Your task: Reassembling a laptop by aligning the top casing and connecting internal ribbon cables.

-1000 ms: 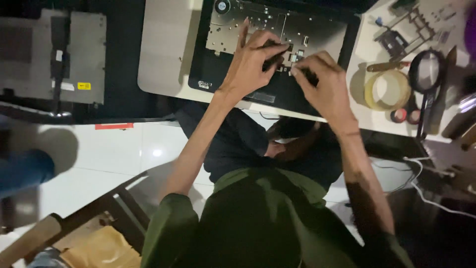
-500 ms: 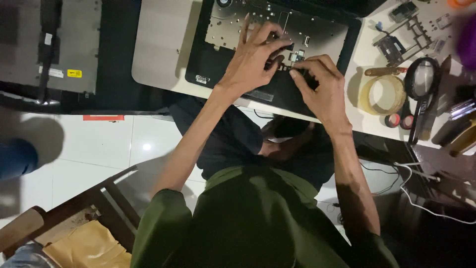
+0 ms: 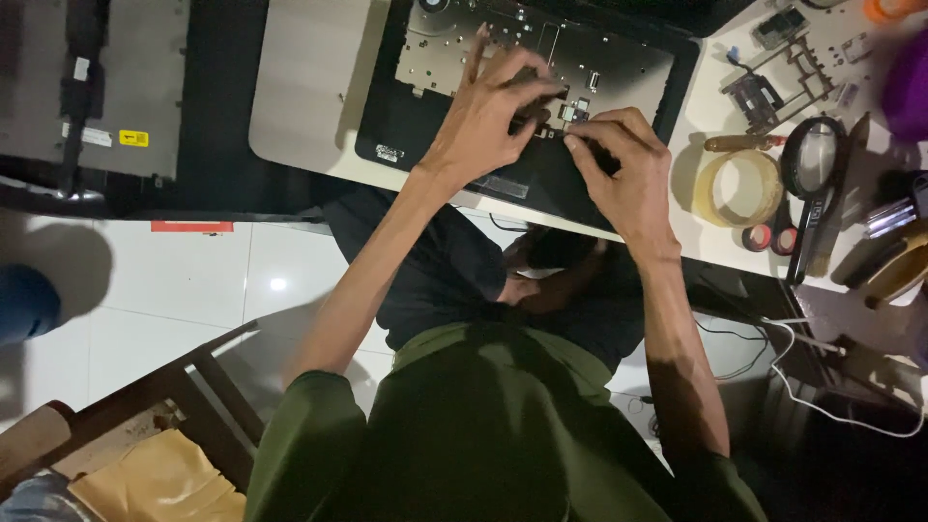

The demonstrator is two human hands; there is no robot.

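We find the opened laptop base (image 3: 503,106) on the counter (image 3: 309,87) — tape roll (image 3: 739,188) and magnifying glass (image 3: 810,164) lie right of it, another panel (image 3: 92,92) well left.

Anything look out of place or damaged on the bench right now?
Nothing looks spilled or broken. The opened laptop base lies flat under the left hand and right hand; its front edge overhangs the table. Loose metal brackets lie scattered beside the tape roll.

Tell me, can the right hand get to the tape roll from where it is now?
Probably yes. The right hand rests on the opened laptop base, and the tape roll lies flat just beside it on the table, nothing between.
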